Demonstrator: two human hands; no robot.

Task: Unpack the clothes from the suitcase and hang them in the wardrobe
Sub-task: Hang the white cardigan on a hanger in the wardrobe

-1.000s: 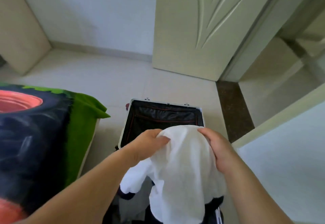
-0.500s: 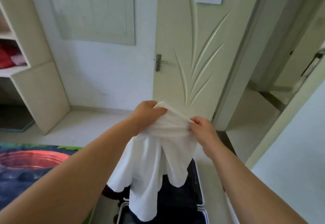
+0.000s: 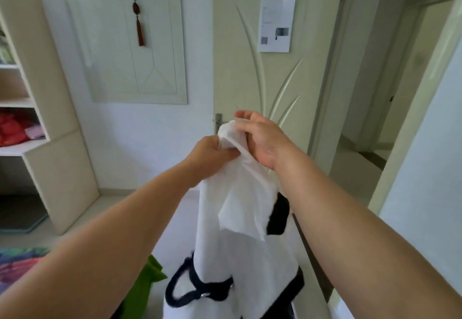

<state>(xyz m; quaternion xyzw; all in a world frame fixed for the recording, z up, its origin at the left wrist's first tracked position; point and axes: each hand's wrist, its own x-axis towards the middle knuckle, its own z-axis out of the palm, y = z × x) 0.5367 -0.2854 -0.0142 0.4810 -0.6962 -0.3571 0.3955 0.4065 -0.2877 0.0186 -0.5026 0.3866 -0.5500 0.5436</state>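
A white garment point(image 3: 240, 231) with dark navy trim and a dark loop near its lower edge hangs in front of me at chest height. My left hand point(image 3: 212, 153) grips its bunched top from the left. My right hand point(image 3: 260, 138) holds the same top fold from the right, thumb and upper fingers lifted. The two hands are close together. The suitcase is hidden below the garment. An open shelving unit point(image 3: 37, 108) of the wardrobe stands at the left, with red and pink folded clothes point(image 3: 17, 128) on one shelf.
A cream door point(image 3: 270, 73) with a paper sheet taped to it stands straight ahead, open doorway to its right. A wall panel point(image 3: 125, 43) with hooks holds a red tassel. The bed's green and patterned cover point(image 3: 150, 273) shows at bottom left.
Both hands have lifted the white garment out of the suitcase and higher, and moved closer together. My view has tilted up from the floor to the door and wall.
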